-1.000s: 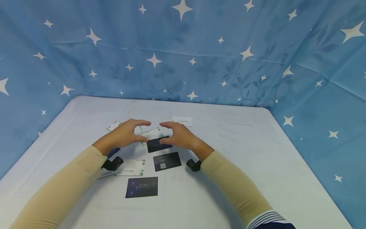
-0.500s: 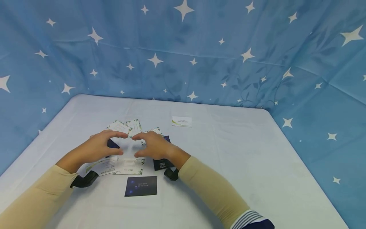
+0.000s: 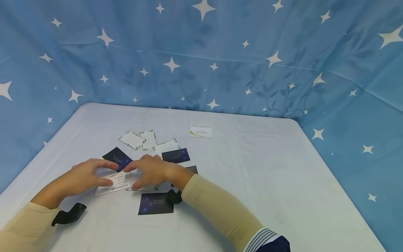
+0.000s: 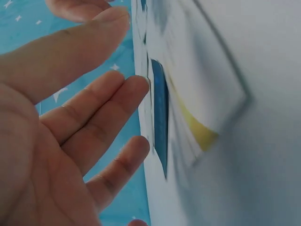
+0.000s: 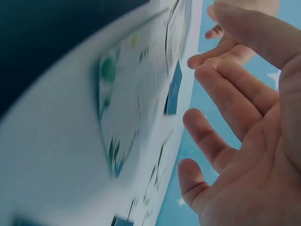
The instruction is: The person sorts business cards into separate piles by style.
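Note:
My left hand hovers at the left of the table with fingers and thumb spread, holding nothing. Below its fingertips lie a navy business card and a white card, whose yellow stripe shows in the left wrist view. To its right, my right hand hangs fingers spread over a white leaf-bordered card, mostly hidden by the hand in the head view. The hands' fingertips face each other with a small gap. In both wrist views the fingers are apart from the cards.
Several leaf-bordered cards lie behind the hands. One dark card lies beyond the right wrist, another dark card is partly under it, and a third dark card lies nearer. A white card lies alone farther back.
Both hands have moved left and nearer over the cards, uncovering the leaf-bordered cards and the dark card behind. The cards look unmoved.

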`<state>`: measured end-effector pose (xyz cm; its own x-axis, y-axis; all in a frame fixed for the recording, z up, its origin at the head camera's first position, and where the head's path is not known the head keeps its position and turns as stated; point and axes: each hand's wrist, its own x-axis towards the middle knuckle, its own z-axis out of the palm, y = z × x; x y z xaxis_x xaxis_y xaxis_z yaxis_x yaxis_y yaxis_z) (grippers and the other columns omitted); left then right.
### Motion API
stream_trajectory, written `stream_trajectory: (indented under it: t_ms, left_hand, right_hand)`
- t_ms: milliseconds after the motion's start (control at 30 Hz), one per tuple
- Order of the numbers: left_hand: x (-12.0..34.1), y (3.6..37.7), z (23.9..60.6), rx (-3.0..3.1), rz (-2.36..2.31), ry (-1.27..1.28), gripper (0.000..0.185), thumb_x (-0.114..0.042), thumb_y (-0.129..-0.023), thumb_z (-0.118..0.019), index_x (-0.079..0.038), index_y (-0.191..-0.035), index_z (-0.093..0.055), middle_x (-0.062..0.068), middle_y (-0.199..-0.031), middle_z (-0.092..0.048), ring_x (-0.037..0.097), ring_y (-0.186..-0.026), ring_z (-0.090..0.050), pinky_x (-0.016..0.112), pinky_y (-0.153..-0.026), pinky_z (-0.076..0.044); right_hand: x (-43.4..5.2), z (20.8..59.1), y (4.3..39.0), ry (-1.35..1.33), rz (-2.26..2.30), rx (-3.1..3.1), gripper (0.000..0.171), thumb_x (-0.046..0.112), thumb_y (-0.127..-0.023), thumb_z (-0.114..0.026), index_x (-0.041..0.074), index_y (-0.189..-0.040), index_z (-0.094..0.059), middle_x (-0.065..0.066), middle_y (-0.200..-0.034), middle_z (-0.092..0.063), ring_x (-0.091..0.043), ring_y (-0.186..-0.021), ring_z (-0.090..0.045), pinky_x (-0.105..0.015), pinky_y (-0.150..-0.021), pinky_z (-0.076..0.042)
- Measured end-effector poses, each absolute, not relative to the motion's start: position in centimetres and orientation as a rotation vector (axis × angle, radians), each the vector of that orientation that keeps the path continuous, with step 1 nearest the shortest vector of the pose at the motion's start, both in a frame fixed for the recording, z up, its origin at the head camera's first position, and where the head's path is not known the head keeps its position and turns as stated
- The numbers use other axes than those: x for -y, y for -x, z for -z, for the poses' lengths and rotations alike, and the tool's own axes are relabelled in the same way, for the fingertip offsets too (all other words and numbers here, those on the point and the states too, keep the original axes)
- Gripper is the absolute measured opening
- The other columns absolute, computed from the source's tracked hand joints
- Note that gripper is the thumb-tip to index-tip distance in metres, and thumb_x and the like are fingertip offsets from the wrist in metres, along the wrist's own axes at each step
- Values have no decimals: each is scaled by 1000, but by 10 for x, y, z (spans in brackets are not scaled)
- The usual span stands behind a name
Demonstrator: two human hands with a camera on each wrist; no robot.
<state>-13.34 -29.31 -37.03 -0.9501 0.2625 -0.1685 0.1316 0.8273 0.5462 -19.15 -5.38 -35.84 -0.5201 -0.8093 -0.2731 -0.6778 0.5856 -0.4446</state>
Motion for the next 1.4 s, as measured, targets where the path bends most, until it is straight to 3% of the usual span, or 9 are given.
stream_trajectory:
  t_ms: [367, 667, 1167, 1400]
  left_hand:
    - [301, 126, 382, -2808, -831, -343, 53, -33, -77, -86, -9, -122, -70, 12, -122, -68, 48, -124, -47, 74, -84, -24]
    - [295, 121, 388, -2919, -719, -327, 66, -37, -68, -91, -9, -123, -67, 20, -127, -62, 47, -121, -46, 61, -78, -27]
    - [290, 120, 386, -2943, -700, -268, 62, -26, -71, -89, -4, -124, -64, 17, -124, -63, 46, -119, -45, 62, -79, -25]
    - [289, 124, 385, -2882, -814, -247, 65, -21, -74, -88, 1, -128, -58, 17, -123, -64, 49, -123, -41, 66, -84, -25]
  right_hand:
    - [73, 367, 183, 1193, 170, -2390, 54, 49, -88, -74, 43, -139, -57, 31, -126, -54, -4, -131, -35, -34, -103, -25]
    - [64, 368, 187, 1172, 206, -2421, 53, 47, -89, -73, 41, -139, -57, 29, -129, -54, -6, -133, -35, -35, -103, -27]
    - [53, 368, 192, 1154, 298, -2393, 52, 43, -89, -74, 38, -139, -58, 31, -129, -54, -3, -128, -38, -38, -105, -26]
    - [51, 369, 192, 1107, 305, -2435, 60, 42, -89, -75, 38, -145, -53, 24, -133, -54, -6, -130, -39, -36, -103, -29]
